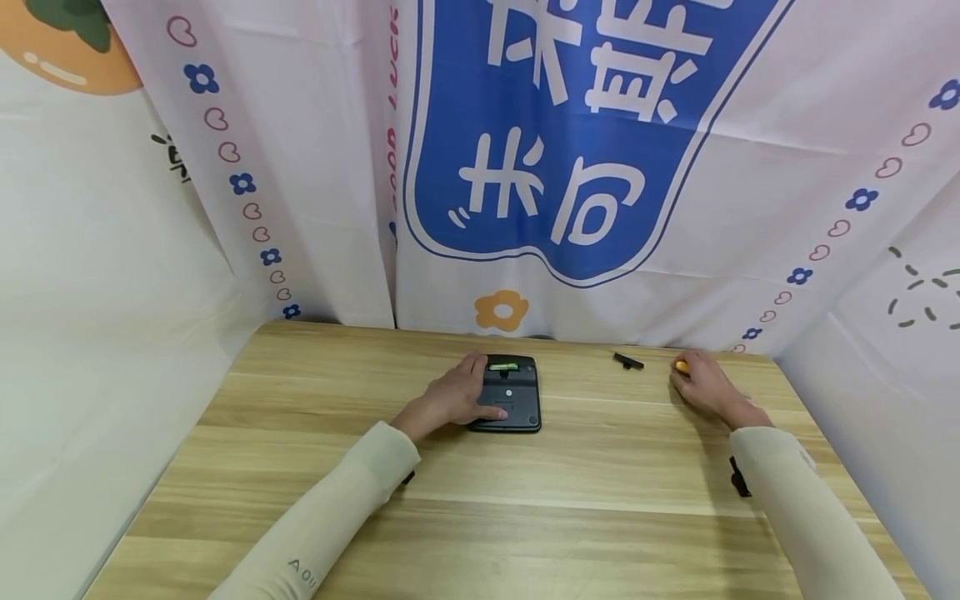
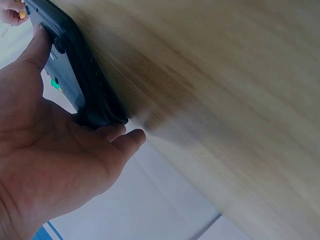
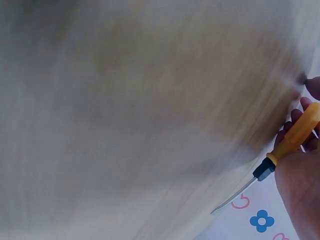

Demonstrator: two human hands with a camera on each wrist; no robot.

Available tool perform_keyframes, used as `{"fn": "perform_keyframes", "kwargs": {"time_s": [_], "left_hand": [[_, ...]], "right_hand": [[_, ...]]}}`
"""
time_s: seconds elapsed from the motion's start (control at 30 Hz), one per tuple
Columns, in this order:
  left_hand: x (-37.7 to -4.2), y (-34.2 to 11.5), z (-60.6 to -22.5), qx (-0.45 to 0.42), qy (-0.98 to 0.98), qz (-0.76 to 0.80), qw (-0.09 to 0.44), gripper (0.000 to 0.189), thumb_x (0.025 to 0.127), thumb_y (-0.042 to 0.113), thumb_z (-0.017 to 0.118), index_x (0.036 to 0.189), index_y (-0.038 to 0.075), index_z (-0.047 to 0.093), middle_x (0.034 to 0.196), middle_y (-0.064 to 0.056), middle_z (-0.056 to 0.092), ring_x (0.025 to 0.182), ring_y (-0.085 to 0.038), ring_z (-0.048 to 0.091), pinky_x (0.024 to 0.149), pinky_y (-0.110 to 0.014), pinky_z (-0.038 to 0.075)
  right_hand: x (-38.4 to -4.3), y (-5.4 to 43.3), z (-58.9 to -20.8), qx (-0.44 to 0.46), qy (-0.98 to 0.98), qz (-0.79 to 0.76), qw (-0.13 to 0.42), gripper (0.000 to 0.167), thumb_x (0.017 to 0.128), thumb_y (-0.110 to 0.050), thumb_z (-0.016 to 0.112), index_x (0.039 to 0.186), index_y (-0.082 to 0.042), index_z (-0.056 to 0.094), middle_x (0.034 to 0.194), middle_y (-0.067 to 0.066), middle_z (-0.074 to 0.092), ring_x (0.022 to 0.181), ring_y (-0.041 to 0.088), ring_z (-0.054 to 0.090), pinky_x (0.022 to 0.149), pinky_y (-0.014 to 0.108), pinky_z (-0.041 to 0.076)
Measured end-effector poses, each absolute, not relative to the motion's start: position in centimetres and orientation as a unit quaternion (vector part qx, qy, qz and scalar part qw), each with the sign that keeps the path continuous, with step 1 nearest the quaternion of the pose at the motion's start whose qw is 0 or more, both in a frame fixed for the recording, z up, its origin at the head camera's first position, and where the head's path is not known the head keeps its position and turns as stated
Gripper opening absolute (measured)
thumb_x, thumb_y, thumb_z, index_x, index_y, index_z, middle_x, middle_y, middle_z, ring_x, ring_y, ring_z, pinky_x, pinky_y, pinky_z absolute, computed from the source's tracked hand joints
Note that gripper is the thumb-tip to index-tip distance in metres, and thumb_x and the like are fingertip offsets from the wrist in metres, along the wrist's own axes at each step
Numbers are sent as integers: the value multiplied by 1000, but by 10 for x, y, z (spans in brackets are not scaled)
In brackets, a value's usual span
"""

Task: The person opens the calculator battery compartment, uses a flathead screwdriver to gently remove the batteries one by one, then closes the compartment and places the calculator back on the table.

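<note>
A flat black device (image 1: 521, 410), like a calculator lying face down, rests on the table with its back up. A green battery (image 1: 503, 367) shows in the open slot near its far edge. My left hand (image 1: 454, 393) grips the device by its left side, thumb across the back and fingers at the far left corner. Farther right, my right hand (image 1: 707, 385) holds a screwdriver (image 3: 298, 131) by its yellow handle. Its thin metal shaft (image 3: 235, 196) points away from the palm. Between the hands lies a small black plastic piece (image 1: 628, 361), apart from both.
The wooden table (image 1: 570, 517) ends at a hanging white cloth (image 1: 450, 292) with a blue printed panel at the back. White cloth walls (image 1: 90, 375) flank it on both sides. A small black object (image 1: 738, 479) shows beside the right sleeve.
</note>
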State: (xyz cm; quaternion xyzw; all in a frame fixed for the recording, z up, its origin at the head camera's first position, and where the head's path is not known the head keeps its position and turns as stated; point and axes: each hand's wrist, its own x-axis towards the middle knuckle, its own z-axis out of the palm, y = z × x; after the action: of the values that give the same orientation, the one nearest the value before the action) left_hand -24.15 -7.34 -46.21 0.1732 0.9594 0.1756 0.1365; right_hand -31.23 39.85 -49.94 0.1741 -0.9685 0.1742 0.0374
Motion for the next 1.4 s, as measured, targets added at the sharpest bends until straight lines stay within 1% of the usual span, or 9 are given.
{"fn": "perform_keyframes", "kwargs": {"time_s": [0.33,0.6,0.8,1.0,1.1,1.2,1.4], "left_hand": [[-239,-73,-460,171,960,170,139,109,96,57,74,166,-3,17,173,-22,22,156,-38,33,120,-52,41],[-242,-73,-462,170,961,168,142,109,96,58,73,167,-3,17,173,-22,21,156,-38,33,119,-53,42],[-242,-74,-463,169,961,167,140,110,95,59,73,167,-2,16,173,-21,20,156,-38,33,118,-54,43],[-242,-74,-461,168,960,171,142,110,96,59,73,167,-1,15,173,-22,20,157,-38,31,120,-53,41],[-242,-74,-461,168,961,170,142,110,96,59,73,167,-1,15,173,-22,20,157,-37,30,121,-53,40],[-242,-74,-461,167,961,170,143,110,96,59,73,167,-1,15,173,-21,20,157,-37,30,121,-52,40],[-241,-73,-461,168,960,170,144,110,96,59,73,167,-2,15,173,-21,20,157,-37,32,120,-52,41]], "right_hand": [[-312,398,-500,175,-967,181,47,20,100,-5,63,113,10,61,114,32,61,108,48,58,98,64,46],[-308,399,-498,155,-972,174,41,25,101,-12,61,115,8,60,118,32,56,113,50,53,97,71,40],[-307,403,-496,145,-975,164,28,38,103,-18,62,128,11,58,125,33,54,114,49,53,96,73,39],[-306,406,-492,146,-976,159,24,54,103,-21,65,142,13,51,133,36,52,116,50,53,100,73,40],[-305,407,-491,149,-977,151,21,61,105,-25,63,148,13,46,141,39,49,125,56,50,106,73,37],[-304,407,-489,160,-977,141,21,65,106,-29,62,151,14,43,149,41,44,135,60,43,112,74,33],[-300,403,-485,180,-975,125,19,74,108,-39,59,157,12,37,157,38,39,143,60,36,117,73,27]]}}
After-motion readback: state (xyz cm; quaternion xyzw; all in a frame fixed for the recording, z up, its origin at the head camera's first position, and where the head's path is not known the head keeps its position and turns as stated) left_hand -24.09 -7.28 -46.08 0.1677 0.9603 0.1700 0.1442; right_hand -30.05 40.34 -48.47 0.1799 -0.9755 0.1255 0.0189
